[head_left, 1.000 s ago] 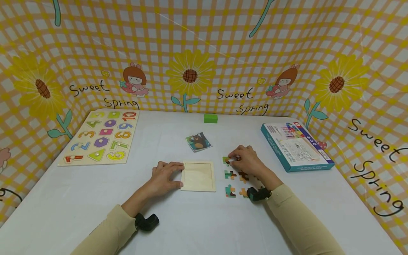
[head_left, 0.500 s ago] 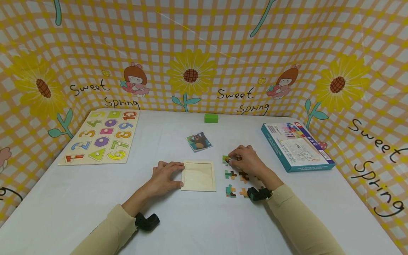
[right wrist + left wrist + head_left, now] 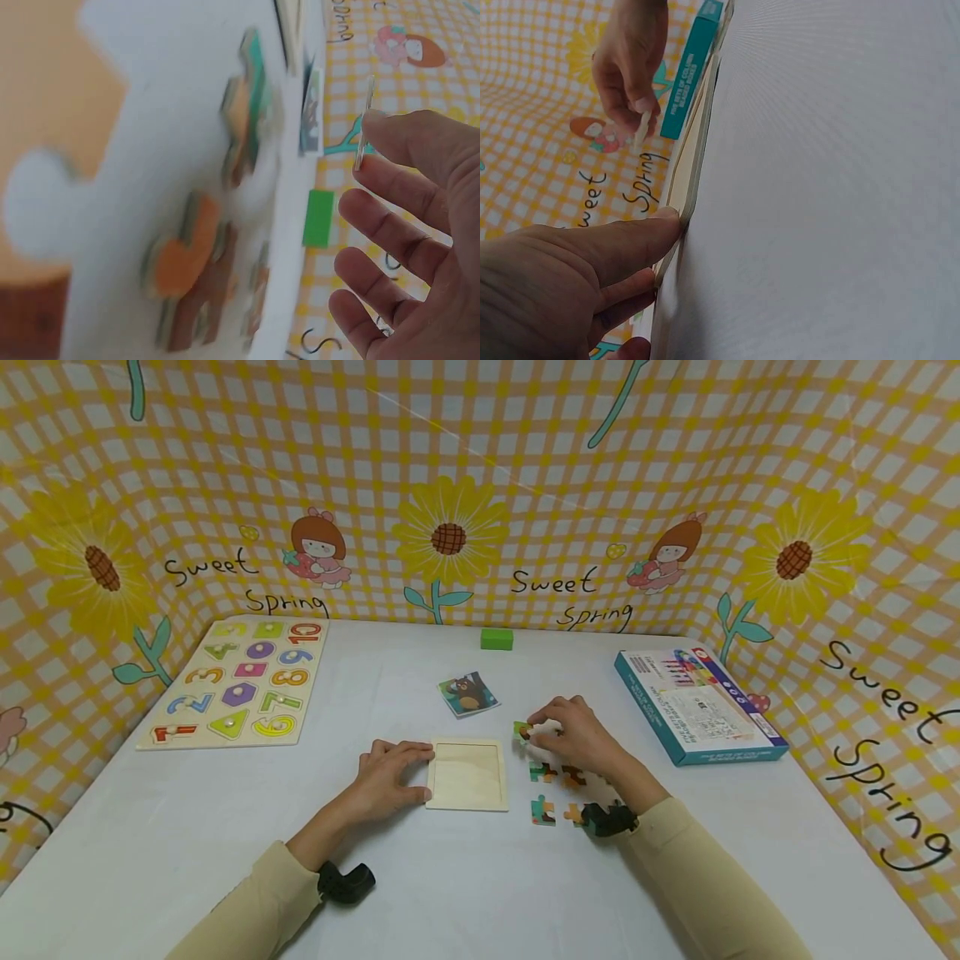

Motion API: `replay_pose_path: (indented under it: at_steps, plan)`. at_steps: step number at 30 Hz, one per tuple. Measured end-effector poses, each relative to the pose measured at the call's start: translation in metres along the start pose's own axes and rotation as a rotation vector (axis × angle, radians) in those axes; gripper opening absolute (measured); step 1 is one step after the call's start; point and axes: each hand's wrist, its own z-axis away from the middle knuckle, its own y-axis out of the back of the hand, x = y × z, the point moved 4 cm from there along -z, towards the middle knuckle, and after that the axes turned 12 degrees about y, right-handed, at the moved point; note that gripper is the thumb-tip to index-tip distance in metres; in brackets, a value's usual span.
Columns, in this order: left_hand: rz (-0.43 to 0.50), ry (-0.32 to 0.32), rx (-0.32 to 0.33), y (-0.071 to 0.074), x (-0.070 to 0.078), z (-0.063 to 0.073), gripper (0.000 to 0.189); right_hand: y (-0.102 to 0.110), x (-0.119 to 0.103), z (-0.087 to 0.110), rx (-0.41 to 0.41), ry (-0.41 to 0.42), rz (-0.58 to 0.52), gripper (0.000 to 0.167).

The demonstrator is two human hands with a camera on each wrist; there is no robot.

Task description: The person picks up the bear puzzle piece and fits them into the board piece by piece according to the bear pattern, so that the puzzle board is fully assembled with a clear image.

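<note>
The tray (image 3: 467,776) is smooth, matt wood. The number board (image 3: 262,685) at its ten o'clock looks wooden; the backdrop (image 3: 480,443), creased cloth.

Light is soft and muted, and the right wrist view blurs its nearest puzzle piece (image 3: 52,82).

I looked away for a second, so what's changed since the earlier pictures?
The right hand has moved slightly left, toward the wooden tray, carrying a pinched puzzle piece that is now off the table. The left hand stays at the tray's left edge; the picture card and green block stay put.
</note>
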Motion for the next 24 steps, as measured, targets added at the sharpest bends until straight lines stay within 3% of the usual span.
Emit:
replay_pose_path:
  at_steps: [11,24]
  plan:
    - [0.007,-0.006,0.005,0.0,0.0,0.0,0.054,-0.006,-0.03,-0.002,0.013,0.092,-0.031,0.026]
    - [-0.005,0.001,0.006,-0.001,-0.001,0.0,0.054,-0.022,-0.058,-0.009,0.031,0.144,0.028,0.025]
